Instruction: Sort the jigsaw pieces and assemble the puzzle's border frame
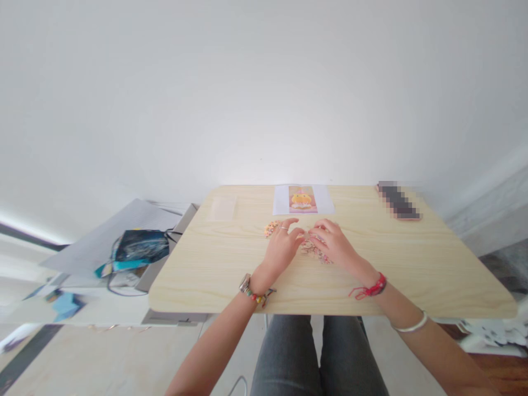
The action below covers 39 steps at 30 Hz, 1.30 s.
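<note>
My left hand point(281, 247) and my right hand point(333, 242) rest close together on the pale wooden table point(214, 264), fingertips nearly meeting over a small pile of colourful pieces point(312, 250). The fingers of both hands pinch at the pieces; what exactly each one grips is too small to tell. A second small cluster of colourful pieces point(270, 227) lies just left of my left hand. A printed picture of a yellow figure point(303, 199) lies on the table beyond my hands.
A pink phone point(398, 201) lies at the table's far right corner. A clear flat packet point(221, 209) sits at the far left. Left of the table, a lower surface holds a dark blue bag point(140, 246), cables and papers. My grey-trousered legs point(313, 352) are under the table edge.
</note>
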Each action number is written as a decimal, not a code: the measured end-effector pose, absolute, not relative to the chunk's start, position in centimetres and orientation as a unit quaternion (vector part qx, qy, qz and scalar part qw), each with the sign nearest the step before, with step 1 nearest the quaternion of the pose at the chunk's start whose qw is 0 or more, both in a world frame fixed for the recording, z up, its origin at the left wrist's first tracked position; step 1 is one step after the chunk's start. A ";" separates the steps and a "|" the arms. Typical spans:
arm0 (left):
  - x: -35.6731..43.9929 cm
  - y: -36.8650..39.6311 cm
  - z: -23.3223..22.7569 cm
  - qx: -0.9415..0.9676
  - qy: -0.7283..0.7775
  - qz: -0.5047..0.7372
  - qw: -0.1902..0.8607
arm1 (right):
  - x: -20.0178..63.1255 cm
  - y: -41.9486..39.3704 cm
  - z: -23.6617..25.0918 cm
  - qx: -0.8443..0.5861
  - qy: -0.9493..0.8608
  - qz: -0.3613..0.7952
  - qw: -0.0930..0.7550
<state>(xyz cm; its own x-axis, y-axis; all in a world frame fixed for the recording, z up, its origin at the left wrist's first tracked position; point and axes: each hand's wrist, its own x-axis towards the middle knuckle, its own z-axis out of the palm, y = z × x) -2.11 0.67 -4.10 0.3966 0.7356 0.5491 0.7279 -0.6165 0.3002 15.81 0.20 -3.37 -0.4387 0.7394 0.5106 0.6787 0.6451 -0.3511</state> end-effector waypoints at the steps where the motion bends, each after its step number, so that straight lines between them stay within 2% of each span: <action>1: -1.7 0.9 -3.9 0.839 0.438 0.324 0.002 | 16.2 0.3 -3.4 -0.420 -0.846 0.047 0.325; 14: 5.7 6.1 -3.3 0.893 0.415 0.173 0.020 | 23.3 3.8 -4.9 -0.482 -0.834 0.001 0.267; 22: 7.2 6.9 -4.1 0.891 0.422 0.164 0.017 | 24.2 4.7 -6.1 -0.505 -0.831 0.007 0.234; 26: 5.3 6.7 -3.4 0.886 0.428 0.176 0.023 | 24.1 4.4 -5.5 -0.502 -0.833 0.008 0.231; 33: -3.1 3.9 -2.8 0.844 0.487 0.217 0.066 | 20.9 1.9 -3.0 -0.452 -0.853 0.048 0.257; 39: -5.8 1.7 -4.2 0.831 0.510 0.204 0.081 | 15.8 1.9 -1.9 -0.430 -0.878 0.077 0.196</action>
<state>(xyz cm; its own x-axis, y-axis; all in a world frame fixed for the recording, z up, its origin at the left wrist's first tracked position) -5.77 1.71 -4.17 0.3959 0.8817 0.2567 0.8154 -0.4661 0.3432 15.82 1.87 -1.90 -0.5538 0.7850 0.2776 0.7249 0.6186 -0.3032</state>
